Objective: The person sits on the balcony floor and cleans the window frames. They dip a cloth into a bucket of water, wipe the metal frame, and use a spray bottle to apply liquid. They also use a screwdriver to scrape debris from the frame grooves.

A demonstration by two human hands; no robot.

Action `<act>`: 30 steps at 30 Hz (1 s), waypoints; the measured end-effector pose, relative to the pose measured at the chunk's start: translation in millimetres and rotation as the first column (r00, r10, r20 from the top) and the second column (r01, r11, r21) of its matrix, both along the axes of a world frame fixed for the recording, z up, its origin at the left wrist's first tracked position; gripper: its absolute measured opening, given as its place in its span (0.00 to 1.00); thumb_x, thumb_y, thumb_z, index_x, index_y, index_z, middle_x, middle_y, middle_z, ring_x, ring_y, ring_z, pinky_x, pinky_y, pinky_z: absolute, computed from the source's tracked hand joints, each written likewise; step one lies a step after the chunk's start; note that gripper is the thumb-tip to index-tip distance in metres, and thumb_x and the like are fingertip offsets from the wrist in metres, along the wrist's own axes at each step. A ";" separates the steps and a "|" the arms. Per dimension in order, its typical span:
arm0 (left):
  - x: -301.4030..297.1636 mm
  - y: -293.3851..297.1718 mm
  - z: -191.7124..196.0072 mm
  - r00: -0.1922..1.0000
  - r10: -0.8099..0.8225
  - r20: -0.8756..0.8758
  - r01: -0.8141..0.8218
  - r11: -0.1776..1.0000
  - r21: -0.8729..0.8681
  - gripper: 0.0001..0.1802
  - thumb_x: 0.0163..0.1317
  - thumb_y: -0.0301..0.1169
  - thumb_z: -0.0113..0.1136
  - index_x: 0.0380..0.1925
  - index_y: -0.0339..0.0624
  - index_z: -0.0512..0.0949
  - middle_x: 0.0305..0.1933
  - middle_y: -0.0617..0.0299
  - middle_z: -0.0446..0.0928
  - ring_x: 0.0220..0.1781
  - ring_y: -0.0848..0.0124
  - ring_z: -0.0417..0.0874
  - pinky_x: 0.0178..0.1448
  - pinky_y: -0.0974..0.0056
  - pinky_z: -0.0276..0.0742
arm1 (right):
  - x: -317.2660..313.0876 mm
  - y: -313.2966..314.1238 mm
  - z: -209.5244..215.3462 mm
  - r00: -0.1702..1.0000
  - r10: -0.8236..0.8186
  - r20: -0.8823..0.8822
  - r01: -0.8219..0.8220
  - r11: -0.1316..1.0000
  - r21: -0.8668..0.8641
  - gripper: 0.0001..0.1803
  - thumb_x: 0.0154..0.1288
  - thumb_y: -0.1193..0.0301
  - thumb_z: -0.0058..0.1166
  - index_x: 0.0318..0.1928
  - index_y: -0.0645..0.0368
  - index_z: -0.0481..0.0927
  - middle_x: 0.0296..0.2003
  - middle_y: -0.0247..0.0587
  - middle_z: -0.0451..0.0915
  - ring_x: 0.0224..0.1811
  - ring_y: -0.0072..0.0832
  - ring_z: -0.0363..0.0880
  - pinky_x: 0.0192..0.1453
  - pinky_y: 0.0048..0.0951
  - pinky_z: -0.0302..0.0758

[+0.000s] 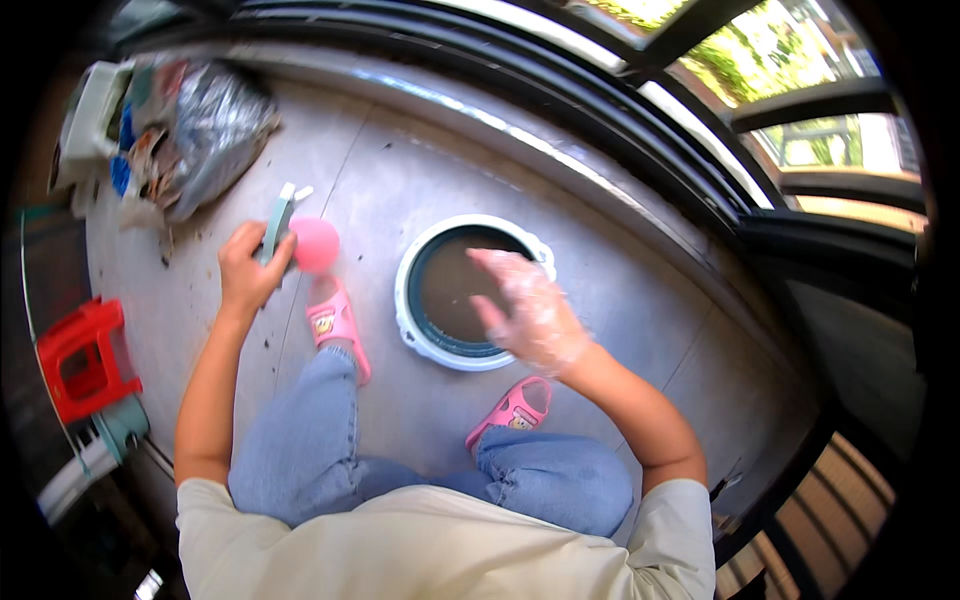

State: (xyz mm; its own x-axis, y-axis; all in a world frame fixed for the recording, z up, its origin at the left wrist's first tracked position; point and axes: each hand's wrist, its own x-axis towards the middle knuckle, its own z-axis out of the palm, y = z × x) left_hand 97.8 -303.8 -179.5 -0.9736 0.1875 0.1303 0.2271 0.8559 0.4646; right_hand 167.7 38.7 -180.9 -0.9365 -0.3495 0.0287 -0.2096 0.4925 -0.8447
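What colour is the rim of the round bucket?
White, around a dark inside: the bucket rim, seen in the head view.

This looks like a balcony or porch at a home. The floor (400, 190) is made of big grey tiles with bits of dirt on it. A dark metal railing (640, 130) runs along the far side of the floor, and green trees (790, 40) in sunshine show past it. Near the railing's left end, bags of rubbish (200, 130) lie in a heap. A small red plastic stool (85, 355) stands well away from the railing, at the floor's left edge.
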 end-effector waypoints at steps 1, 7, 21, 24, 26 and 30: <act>2.4 20.0 16.7 0.998 -0.025 0.055 0.026 0.999 -0.027 0.10 0.50 0.31 0.64 0.26 0.33 0.79 0.21 0.57 0.73 0.24 0.69 0.74 0.29 0.67 0.66 | -6.6 -12.6 1.2 0.999 -0.002 -0.054 0.001 1.000 -0.015 0.31 0.50 0.76 0.58 0.57 0.65 0.64 0.51 0.56 0.71 0.55 0.47 0.70 0.60 0.39 0.67; 5.1 142.2 52.9 0.923 -0.246 0.294 0.129 0.921 0.367 0.10 0.48 0.31 0.64 0.23 0.33 0.78 0.18 0.58 0.75 0.20 0.71 0.75 0.27 0.67 0.69 | -19.5 -29.6 22.6 0.999 -0.009 0.039 0.011 0.998 -0.054 0.48 0.44 0.73 0.61 0.65 0.66 0.49 0.47 0.60 0.71 0.50 0.50 0.71 0.54 0.41 0.69; 13.3 260.2 60.0 0.725 -0.633 0.271 0.480 0.747 0.460 0.18 0.49 0.35 0.67 0.36 0.36 0.77 0.32 0.55 0.78 0.34 0.65 0.80 0.38 0.67 0.74 | 34.6 107.7 0.3 0.702 -0.706 0.091 0.708 0.706 0.013 0.26 0.56 0.71 0.57 0.56 0.60 0.67 0.42 0.48 0.73 0.43 0.34 0.75 0.47 0.31 0.72; 5.9 238.2 53.0 0.723 -0.547 0.422 0.379 0.825 0.420 0.13 0.51 0.33 0.64 0.35 0.37 0.78 0.31 0.59 0.79 0.33 0.72 0.79 0.37 0.70 0.73 | 47.4 149.1 -2.3 0.642 -0.705 0.301 0.766 0.571 -0.296 0.25 0.58 0.71 0.55 0.56 0.60 0.67 0.52 0.42 0.69 0.53 0.27 0.70 0.54 0.27 0.69; 5.7 220.5 47.3 0.728 -0.481 0.488 0.314 0.868 0.386 0.11 0.52 0.31 0.63 0.34 0.36 0.78 0.30 0.60 0.79 0.33 0.74 0.78 0.37 0.71 0.72 | 47.7 170.0 -11.5 0.665 -0.687 0.292 0.735 0.535 -0.416 0.24 0.58 0.72 0.54 0.56 0.60 0.68 0.52 0.38 0.70 0.52 0.26 0.70 0.53 0.28 0.71; 10.5 184.3 42.0 0.701 -0.381 0.603 0.240 0.922 0.304 0.09 0.53 0.29 0.61 0.31 0.34 0.78 0.29 0.60 0.79 0.32 0.75 0.78 0.37 0.71 0.72 | 37.6 215.5 -12.7 0.691 -0.575 0.438 0.723 0.538 -0.434 0.21 0.58 0.74 0.51 0.54 0.60 0.69 0.52 0.37 0.70 0.50 0.24 0.70 0.52 0.31 0.74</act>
